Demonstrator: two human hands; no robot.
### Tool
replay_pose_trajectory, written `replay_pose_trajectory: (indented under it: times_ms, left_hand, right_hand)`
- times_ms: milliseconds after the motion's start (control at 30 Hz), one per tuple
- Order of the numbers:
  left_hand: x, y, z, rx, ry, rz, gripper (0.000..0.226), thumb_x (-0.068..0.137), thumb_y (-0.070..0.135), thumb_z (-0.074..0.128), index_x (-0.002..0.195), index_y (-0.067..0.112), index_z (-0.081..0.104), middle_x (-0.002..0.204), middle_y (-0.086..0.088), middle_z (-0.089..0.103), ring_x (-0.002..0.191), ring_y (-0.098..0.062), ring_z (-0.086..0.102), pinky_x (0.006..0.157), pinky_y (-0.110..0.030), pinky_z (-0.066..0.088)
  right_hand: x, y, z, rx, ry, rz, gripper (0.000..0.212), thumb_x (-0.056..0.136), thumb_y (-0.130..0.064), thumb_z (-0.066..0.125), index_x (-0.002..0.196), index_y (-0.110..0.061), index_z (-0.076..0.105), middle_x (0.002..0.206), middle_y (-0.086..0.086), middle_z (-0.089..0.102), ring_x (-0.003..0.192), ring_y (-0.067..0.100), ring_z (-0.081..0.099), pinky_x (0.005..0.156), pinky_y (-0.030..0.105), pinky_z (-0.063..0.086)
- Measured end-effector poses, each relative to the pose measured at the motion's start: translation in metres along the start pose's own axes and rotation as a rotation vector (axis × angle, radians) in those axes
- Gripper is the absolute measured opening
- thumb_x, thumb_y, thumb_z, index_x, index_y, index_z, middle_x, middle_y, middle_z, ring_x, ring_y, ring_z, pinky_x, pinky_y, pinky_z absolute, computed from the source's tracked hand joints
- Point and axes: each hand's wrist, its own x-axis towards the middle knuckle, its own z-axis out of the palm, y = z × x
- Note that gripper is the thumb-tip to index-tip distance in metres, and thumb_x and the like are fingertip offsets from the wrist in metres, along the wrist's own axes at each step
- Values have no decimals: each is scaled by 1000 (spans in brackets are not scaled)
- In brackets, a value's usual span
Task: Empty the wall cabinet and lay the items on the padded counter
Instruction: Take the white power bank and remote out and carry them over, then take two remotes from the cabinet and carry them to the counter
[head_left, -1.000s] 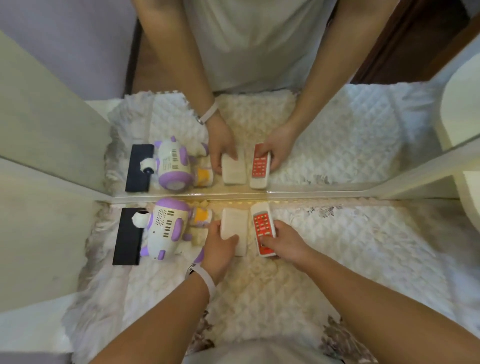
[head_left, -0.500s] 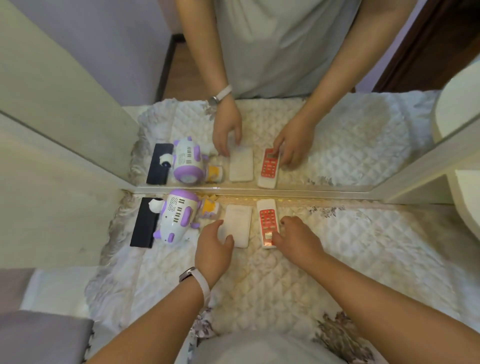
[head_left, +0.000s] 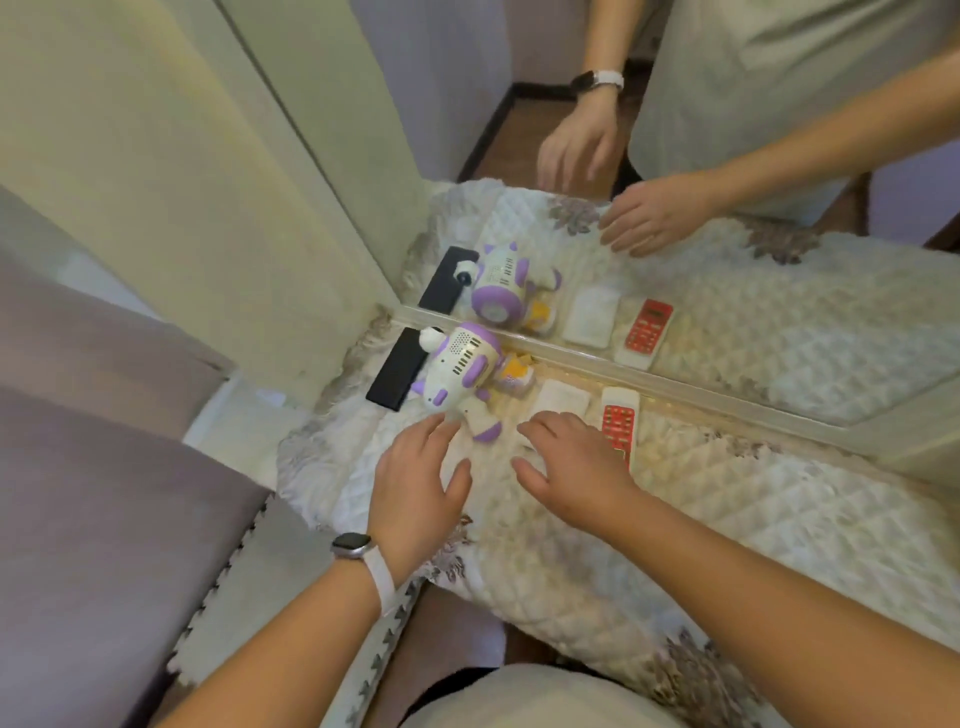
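Both hands have let go and drawn back over the quilted counter pad (head_left: 779, 519). Left hand (head_left: 421, 478) open, empty, just short of the purple-white toy robot (head_left: 457, 364). Right hand (head_left: 571, 462) open, empty; white case (head_left: 563, 397) and red-keyed remote (head_left: 620, 410) lie just beyond its fingertips. 2 items delivered; judged ready for the next cabinet trip.

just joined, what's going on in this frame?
A person stands at a padded counter against a mirror. Both hands, left hand and right hand, hover open and empty above it. Along the mirror lie a black bar, a purple-and-white toy, a white pad and a red-faced remote.
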Motion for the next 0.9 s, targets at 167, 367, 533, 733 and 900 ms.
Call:
replay_pose_trajectory:
  times_ms: [167,367,533,733,900]
  left_hand:
    - [-41,-35,-46,205,57,27,40,85,24,68,123,13,63,132,-12,61,122,-34,55,99,-50,43]
    - [-136,-89,-106,293,179,-124,38,87,32,60,121,15,64,129,-11,62,120,-33,56,101,-48,42]
    - [-250,-136,-153,323,271,-305,39,90,39,50,120,17,63,128,-6,61,118,-28,55,98,-45,43]
    - [-397,-187,-201,377,327,-522,40,90,40,53,122,20,63,124,-1,63,113,-24,56,93,-41,43]
    - [-512,-214,-236,415,434,-698,42,90,42,47,120,18,66,120,-3,65,113,-26,57,97,-44,42]
  right_hand:
    - [11,-69,-9,-96,6,-248,42,88,-41,57,117,-12,64,118,9,64,107,31,58,83,43,50]
    - [6,-179,11,-157,-44,-543,42,86,-41,58,116,-12,64,118,10,65,107,32,59,83,45,50]
    - [-25,-288,51,-194,-108,-722,47,91,-47,45,124,-16,59,125,6,60,115,27,53,91,42,44]
    - [-84,-422,106,-220,-144,-902,45,86,-47,46,114,-15,62,118,7,62,110,29,56,84,41,46]
    - [-137,-527,147,-213,-174,-1104,47,88,-49,46,118,-17,61,119,5,62,110,28,56,86,42,47]
